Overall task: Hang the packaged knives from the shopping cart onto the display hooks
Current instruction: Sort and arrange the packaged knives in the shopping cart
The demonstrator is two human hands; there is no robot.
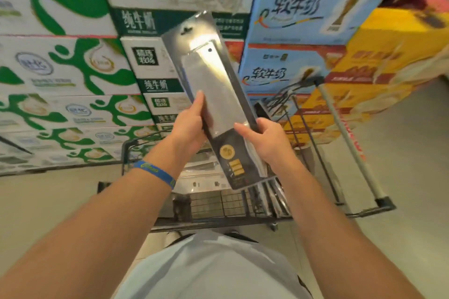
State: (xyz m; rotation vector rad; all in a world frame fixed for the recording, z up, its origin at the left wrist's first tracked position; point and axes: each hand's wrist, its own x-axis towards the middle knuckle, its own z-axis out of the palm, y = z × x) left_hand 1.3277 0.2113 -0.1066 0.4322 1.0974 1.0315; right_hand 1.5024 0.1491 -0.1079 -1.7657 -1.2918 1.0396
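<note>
Above the shopping cart, both hands hold one packaged knife up in front of the chest. The left hand grips the pack's left edge with its thumb laid flat on the clear front, and the right hand grips the right edge lower down, thumb likewise on the front. Held by both edges, the long pack probably stays steady and face-on, with its hanger hole at the far, upper end, free to slip over a hook. The pack tilts a little to the left at its top. A blue wristband sits on the left wrist. Below the hands, more flat packs lie in the cart, likely waiting their turn. Beyond the cart, stacked milk cartons fill the far left and blue boxes and yellow boxes the far right. No display hooks are in view, so the hanging spot seems to lie elsewhere.
</note>
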